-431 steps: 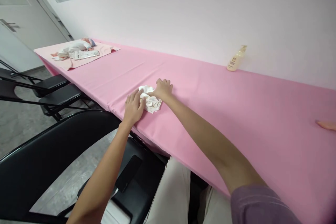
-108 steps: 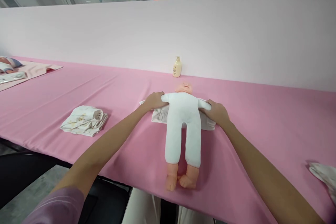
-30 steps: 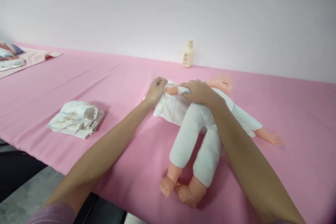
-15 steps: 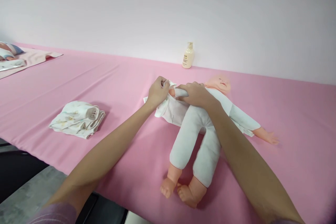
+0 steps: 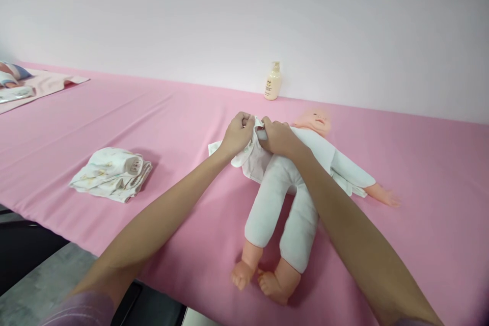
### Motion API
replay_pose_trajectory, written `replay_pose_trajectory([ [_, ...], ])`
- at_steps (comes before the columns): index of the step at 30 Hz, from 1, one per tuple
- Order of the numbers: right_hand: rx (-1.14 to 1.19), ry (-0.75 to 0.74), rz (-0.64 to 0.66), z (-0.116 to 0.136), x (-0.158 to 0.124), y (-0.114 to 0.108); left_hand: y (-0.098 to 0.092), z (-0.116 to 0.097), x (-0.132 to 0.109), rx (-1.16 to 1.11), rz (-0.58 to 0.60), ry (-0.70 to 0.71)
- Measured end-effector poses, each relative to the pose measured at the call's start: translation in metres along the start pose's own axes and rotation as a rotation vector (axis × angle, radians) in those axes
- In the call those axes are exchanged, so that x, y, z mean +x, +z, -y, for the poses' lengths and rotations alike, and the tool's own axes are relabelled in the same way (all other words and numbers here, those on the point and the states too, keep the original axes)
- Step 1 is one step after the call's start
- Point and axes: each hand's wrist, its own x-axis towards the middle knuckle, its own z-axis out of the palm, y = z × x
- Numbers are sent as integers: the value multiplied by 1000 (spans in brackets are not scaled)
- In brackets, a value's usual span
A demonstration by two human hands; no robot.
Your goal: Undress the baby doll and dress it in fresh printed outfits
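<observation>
Left hand [image 5: 239,135]: pinching the shirt [image 5: 256,164], kinda bunched up
Right hand [image 5: 280,138]: wrapped round an arm [image 5: 262,135] of the doll
Doll [image 5: 319,147]: on its back on the tabletop [image 5: 183,132], lying partly over the shirt

Looks like infant-care training room, though exact kind uncertain. Long pink-covered table [image 5: 171,122] runs along plain white wall [image 5: 171,20]. Soft-bodied baby doll [image 5: 284,170] lies on it, patterned baby clothes [image 5: 110,173] folded well to one side, pump bottle [image 5: 272,84] near wall. Second doll [image 5: 17,71], partly cut off, on pale pink mat [image 5: 53,81] farther along. Black chairs [image 5: 30,244], grey floor [image 5: 49,275] below.
</observation>
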Motion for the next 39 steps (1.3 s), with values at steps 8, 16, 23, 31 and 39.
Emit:
replay_pose_trajectory([
  [8, 200, 9, 34, 6, 28, -2, 1, -8, -3, -97, 42, 83],
  [16, 145, -22, 73, -43, 3, -30, -2, -10, -3, -168, -21, -24],
  [23, -32, -81, 87, -26, 11, -29, -2, -8, 0, -173, -56, -44],
  [31, -120, -72, -20, 2, 20, -12, 7, -15, -10, -239, 10, -23],
  [39, -38, -41, -146, 3, 21, -11, 7, -12, -11, -242, 73, -54],
])
